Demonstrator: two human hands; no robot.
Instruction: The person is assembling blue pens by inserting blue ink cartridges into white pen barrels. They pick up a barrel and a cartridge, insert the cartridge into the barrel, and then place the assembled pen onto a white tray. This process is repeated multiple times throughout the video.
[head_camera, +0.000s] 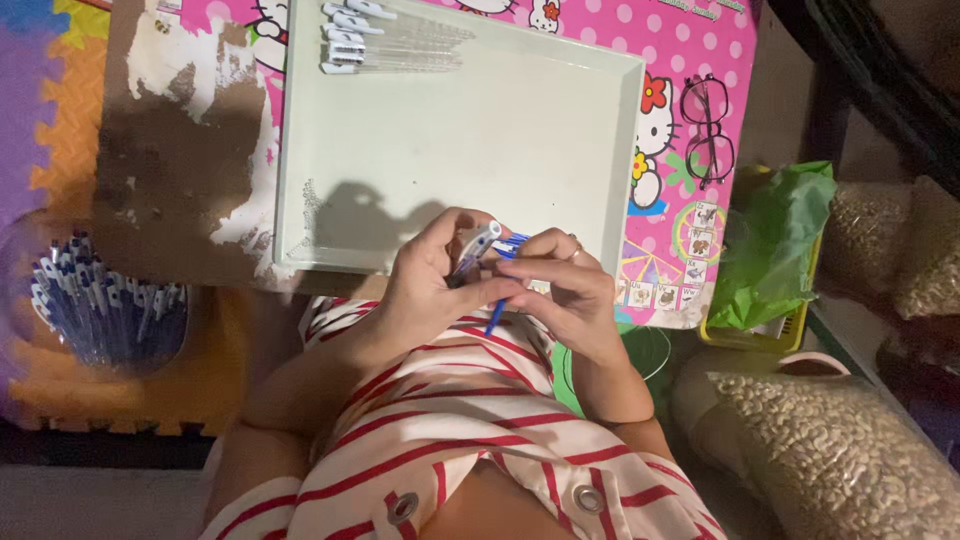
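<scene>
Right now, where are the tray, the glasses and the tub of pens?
Tray (460, 150), head view, bare floor of the tray.
Glasses (708, 130), head view, bridge between the lenses.
Tub of pens (105, 310), head view, the bunched pens inside.

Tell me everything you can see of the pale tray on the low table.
The tray is a shallow, pale green-white rectangle with a raised rim, plastic by the look. It lies flat on the pink patterned table. A row of clear pens with white caps lies in its far-left corner; the rest is bare. The hands' shadow falls on its near edge.

One tray (300, 150), one pair of glasses (707, 130), two hands (430, 275).
</scene>
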